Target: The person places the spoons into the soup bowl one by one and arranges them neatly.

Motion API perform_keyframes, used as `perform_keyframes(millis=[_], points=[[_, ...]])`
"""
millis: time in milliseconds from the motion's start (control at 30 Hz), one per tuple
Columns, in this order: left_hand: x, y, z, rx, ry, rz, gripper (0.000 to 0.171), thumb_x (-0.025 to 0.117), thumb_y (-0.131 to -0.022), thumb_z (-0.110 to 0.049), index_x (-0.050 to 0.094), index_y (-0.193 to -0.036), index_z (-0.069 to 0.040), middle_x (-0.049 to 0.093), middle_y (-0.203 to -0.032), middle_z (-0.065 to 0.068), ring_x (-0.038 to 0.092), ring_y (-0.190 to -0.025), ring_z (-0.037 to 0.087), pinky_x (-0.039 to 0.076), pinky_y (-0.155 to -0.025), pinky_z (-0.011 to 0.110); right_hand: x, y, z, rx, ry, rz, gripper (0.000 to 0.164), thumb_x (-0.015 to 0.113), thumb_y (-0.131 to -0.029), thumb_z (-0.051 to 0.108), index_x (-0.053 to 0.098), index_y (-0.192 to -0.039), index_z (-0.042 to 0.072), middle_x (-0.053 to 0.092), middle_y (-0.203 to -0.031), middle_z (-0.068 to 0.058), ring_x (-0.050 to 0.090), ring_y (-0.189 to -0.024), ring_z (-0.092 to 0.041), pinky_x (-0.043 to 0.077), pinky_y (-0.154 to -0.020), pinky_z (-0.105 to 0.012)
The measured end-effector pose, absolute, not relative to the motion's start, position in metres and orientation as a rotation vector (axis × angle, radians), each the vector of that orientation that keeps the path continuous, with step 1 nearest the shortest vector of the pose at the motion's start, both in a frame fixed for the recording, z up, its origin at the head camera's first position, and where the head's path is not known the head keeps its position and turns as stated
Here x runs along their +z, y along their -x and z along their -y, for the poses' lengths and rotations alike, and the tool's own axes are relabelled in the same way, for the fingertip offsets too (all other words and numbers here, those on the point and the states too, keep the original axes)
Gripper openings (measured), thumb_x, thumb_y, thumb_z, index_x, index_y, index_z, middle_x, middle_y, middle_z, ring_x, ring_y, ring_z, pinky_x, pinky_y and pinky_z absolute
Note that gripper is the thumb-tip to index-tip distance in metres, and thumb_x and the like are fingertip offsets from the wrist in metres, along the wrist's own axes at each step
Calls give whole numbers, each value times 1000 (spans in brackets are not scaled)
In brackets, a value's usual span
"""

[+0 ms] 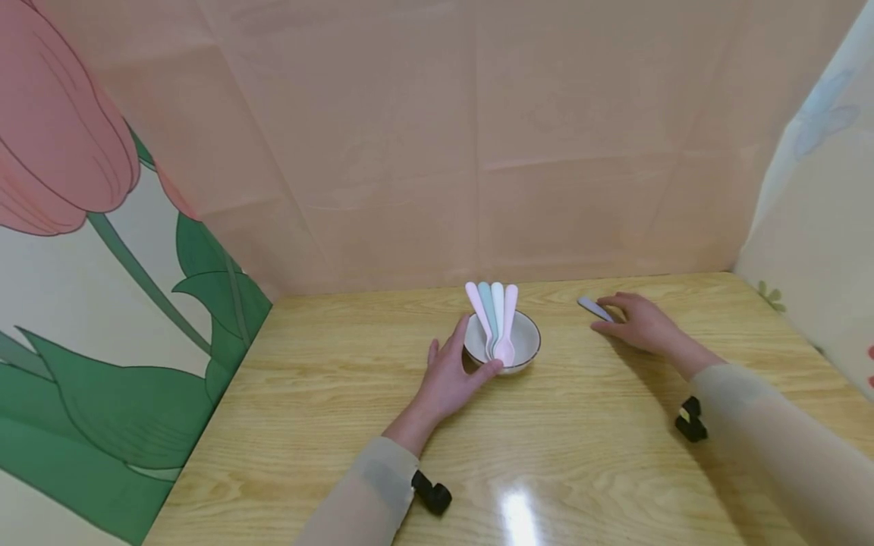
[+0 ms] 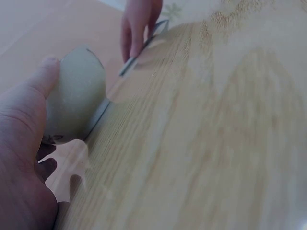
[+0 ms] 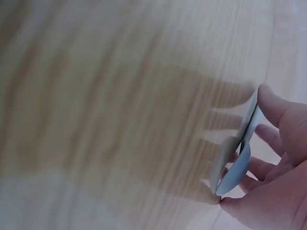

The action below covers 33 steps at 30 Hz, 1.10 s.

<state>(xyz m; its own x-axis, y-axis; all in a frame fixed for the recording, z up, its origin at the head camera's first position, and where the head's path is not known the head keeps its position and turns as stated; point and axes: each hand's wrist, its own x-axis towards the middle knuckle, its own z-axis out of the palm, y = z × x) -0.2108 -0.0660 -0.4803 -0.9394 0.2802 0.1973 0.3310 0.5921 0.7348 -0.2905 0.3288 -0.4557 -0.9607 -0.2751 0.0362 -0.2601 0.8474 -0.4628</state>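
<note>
A white bowl [image 1: 527, 345] with a dark rim stands on the wooden table, and several spoons [image 1: 497, 318] in pink, teal and white lean in it, handles up. My left hand [image 1: 454, 379] holds the bowl's left and near side between thumb and fingers; the left wrist view shows the bowl's outer wall [image 2: 76, 96] against the fingers. To the right of the bowl, a grey-lavender spoon [image 1: 595, 309] lies low at the tabletop. My right hand [image 1: 638, 324] has its thumb and fingers around this spoon [image 3: 236, 175]; in the head view its bowl end is hidden under the hand.
The wooden table [image 1: 328, 379] meets a pinkish cloth backdrop [image 1: 382, 189] just behind the bowl. A wall with tulip pictures [image 1: 136, 394] borders the left side, and a pale wall [image 1: 826, 250] the right. Black wrist cameras [image 1: 432, 493] sit at both sleeves.
</note>
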Motion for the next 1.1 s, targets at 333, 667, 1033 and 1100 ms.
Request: perform_keyframes(millis=[333, 667, 1033, 1100], points=[[-482, 213, 63, -1286, 543, 2738, 102, 71, -102, -65, 15, -179, -28, 35, -178, -1, 36, -162, 20, 0, -134, 61, -452, 295, -326, -831, 322, -2977, 51, 76, -107, 30, 67, -141, -7, 54, -150, -41, 49, -137, -63, 39, -111, -78], [-483, 214, 62, -1285, 535, 2747, 102, 71, -102, -64, 14, -179, -27, 32, -178, -1, 33, -163, 20, -1, -134, 60, -455, 300, -326, -867, 232, -2946, 41, 78, -105, 29, 73, -126, -6, 40, -160, -44, 39, -145, -65, 33, -118, -77], [-481, 214, 62, -1293, 544, 2741, 102, 71, -102, -64, 16, -179, -25, 35, -178, 1, 35, -162, 21, 0, -134, 61, -455, 298, -320, -821, 258, -3015, 33, 78, -104, 24, 77, -118, -6, 50, -152, -44, 53, -133, -63, 42, -111, -73], [-481, 214, 61, -1293, 543, 2743, 102, 71, -102, -64, 16, -179, -25, 35, -177, 0, 36, -162, 21, 0, -134, 61, -455, 297, -320, -818, 267, -3031, 32, 77, -105, 25, 78, -118, -4, 58, -146, -42, 62, -118, -57, 48, -103, -70]])
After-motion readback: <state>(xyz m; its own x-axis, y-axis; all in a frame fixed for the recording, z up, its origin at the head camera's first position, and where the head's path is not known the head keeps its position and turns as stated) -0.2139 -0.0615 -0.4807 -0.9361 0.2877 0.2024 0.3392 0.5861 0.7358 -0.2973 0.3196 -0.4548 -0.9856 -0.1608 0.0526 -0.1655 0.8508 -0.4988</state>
